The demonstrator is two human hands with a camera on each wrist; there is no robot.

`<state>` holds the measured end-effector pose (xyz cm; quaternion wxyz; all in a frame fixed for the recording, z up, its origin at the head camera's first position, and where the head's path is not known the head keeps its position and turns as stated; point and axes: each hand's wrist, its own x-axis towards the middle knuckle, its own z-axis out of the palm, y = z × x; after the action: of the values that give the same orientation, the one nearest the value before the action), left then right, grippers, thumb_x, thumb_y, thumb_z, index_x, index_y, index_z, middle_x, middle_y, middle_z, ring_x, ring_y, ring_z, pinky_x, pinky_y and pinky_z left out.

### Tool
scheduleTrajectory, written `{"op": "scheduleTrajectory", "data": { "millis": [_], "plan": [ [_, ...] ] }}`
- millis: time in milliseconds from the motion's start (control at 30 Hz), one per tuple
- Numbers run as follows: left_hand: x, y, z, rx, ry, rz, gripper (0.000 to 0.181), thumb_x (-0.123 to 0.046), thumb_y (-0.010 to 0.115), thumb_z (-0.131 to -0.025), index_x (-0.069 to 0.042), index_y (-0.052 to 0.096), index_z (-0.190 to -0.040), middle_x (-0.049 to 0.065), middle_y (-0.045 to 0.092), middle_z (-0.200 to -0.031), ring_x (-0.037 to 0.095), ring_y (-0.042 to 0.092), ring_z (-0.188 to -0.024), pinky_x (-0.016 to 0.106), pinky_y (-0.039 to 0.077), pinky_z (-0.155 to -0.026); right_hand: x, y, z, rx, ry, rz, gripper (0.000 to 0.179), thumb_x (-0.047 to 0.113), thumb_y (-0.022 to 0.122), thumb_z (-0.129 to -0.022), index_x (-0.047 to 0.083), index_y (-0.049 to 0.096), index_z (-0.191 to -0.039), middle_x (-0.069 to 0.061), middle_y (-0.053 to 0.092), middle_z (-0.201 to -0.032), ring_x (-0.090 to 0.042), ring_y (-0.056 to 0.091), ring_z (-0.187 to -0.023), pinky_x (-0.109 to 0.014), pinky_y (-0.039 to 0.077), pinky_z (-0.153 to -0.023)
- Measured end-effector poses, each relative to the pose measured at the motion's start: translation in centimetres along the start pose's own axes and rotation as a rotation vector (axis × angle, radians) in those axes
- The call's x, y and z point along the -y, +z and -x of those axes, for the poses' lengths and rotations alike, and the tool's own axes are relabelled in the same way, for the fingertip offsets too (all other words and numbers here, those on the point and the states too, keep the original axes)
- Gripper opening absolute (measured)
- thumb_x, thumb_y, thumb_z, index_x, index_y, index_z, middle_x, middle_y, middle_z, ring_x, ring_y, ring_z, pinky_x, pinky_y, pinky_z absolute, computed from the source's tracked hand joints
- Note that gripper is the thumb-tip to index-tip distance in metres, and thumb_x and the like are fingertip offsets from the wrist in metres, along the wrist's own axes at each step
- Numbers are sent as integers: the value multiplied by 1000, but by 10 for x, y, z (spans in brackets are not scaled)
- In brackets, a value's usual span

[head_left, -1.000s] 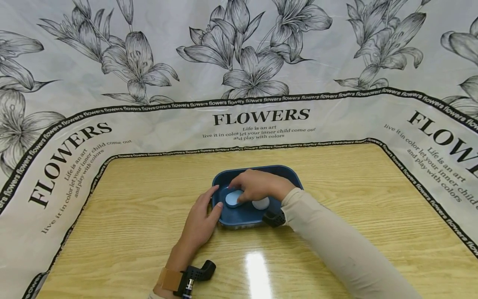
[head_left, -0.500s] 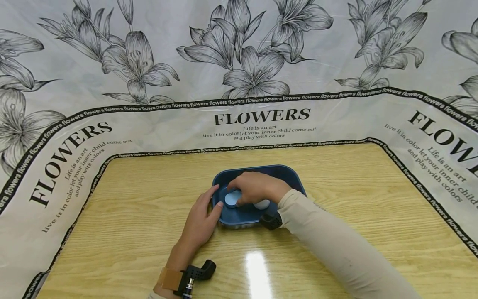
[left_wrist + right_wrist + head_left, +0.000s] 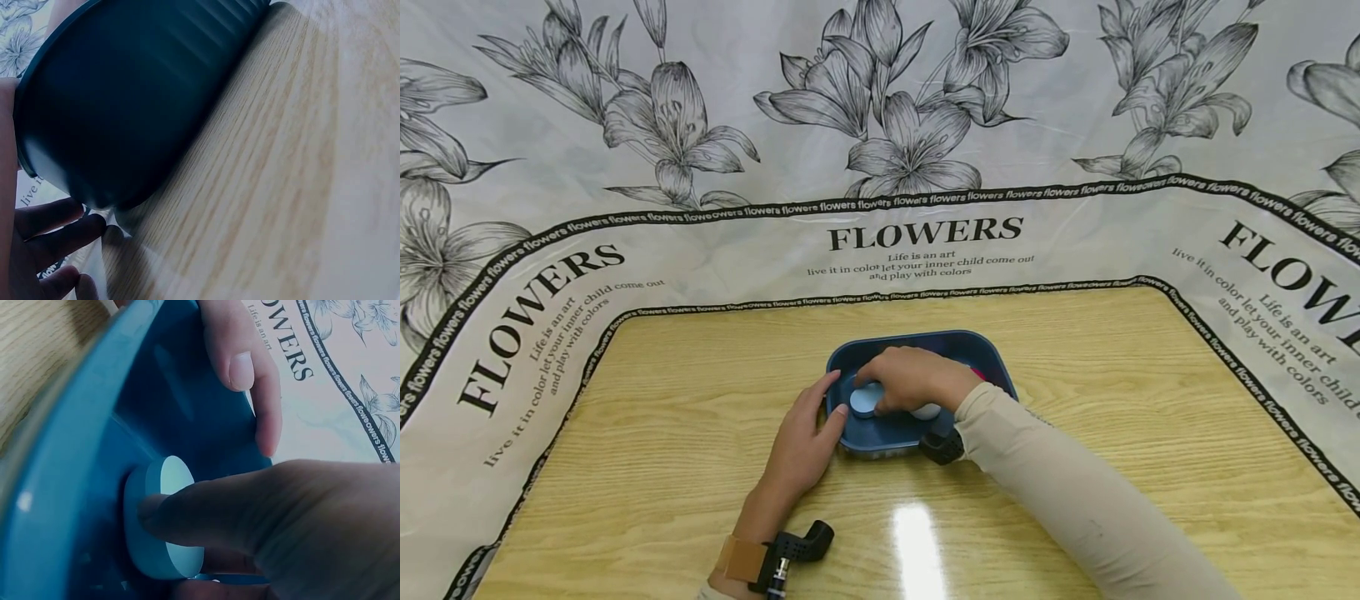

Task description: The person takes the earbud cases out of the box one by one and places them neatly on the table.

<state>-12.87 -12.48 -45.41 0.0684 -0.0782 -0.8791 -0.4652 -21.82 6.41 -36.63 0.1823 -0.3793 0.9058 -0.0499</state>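
Observation:
A dark blue plastic basin [image 3: 895,433] stands on the table. My left hand [image 3: 801,442] holds its left end, with thumb and index finger over the rim and the other fingers outside the wall, low by the table in the left wrist view. My right hand [image 3: 913,375] reaches into the basin and grips a light blue round, flat-topped piece [image 3: 153,534], thumb against its near side. The piece sits close over the basin floor; the fingers behind it are mostly hidden. A white round thing [image 3: 927,412] shows partly under my right hand.
A small bright pink bit [image 3: 978,375] peeks out by my right wrist in the basin. The wood-grain table [image 3: 700,375] surrounds the basin, with a white flower-print cloth [image 3: 700,258] along the far and side edges. A wrist camera [image 3: 942,447] overlaps the basin's front rim.
My right hand has shifted slightly, its wrist moving a little left and down, with the light blue piece still in its fingers. The pink bit has come into view. My left hand keeps still.

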Motion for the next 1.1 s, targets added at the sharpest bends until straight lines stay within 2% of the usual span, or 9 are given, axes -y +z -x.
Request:
{"op": "scheduleTrajectory", "data": {
  "millis": [400, 733, 967, 1100],
  "plan": [
    [1, 2, 0, 22, -33, -11, 51, -40, 51, -104, -32, 42, -153, 0, 44, -152, 20, 39, -141, 51, 34, -113, -4, 1, 1, 0, -9, 1, 47, 33, 74, -93, 25, 64, -138, 2, 62, -134, -18, 59, -119, -38, 48, -99],
    [-3, 1, 0, 14, -30, -9, 50, -40, 51, -104, -32, 42, -153, 1, 43, -153, 23, 39, -141, 52, 34, -113, -8, 2, 3, -22, -8, -31, 42, 35, 72, -93, 22, 66, -134, 3, 65, -126, -12, 62, -104, -32, 51, -88],
    [-2, -1, 1, 15, -22, 8, 50, -35, 53, -104, -31, 43, -153, 2, 43, -153, 23, 38, -142, 54, 34, -112, -11, 3, 8, -74, -22, -100, 43, 32, 72, -94, 17, 65, -134, 0, 65, -128, -12, 63, -103, -32, 51, -87],
    [-2, -2, 0, 15, -10, 4, 50, -38, 51, -105, -31, 42, -153, 2, 43, -153, 23, 38, -142, 53, 34, -113, -14, 4, 12, -112, -22, -160, 43, 30, 71, -94, 15, 65, -134, 0, 65, -128, -10, 63, -102, -31, 52, -86]
  ]
}}
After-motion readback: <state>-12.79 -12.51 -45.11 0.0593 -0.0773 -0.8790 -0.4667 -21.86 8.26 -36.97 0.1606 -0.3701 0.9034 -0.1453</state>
